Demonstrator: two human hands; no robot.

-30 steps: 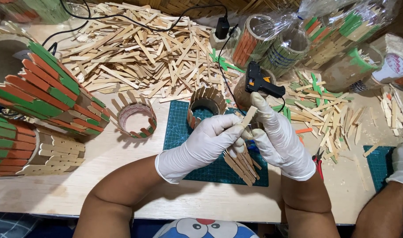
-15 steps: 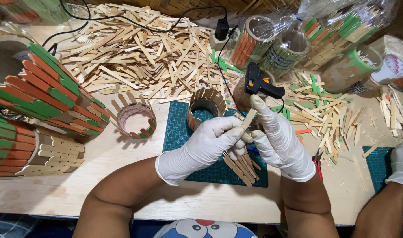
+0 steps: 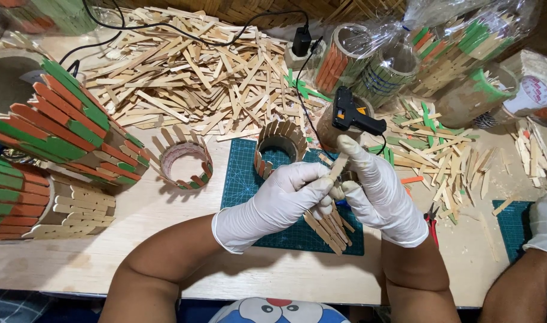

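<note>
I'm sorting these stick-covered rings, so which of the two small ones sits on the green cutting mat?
The ring of plain sticks nearest the hands; it stands on the green cutting mat. The other ring sits left on bare table.

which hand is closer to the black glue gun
Right. The right hand sits just below the glue gun, index finger reaching toward it; the left hand is lower and further left.

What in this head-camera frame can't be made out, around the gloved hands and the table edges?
- Lower end of the wooden stick: hidden inside the left hand and right hand.
- Glue gun nozzle: turned away, not visible.
- Another person's gloved hand: cut off by the right edge.
- Small cutters: too small to tell the type.
</note>
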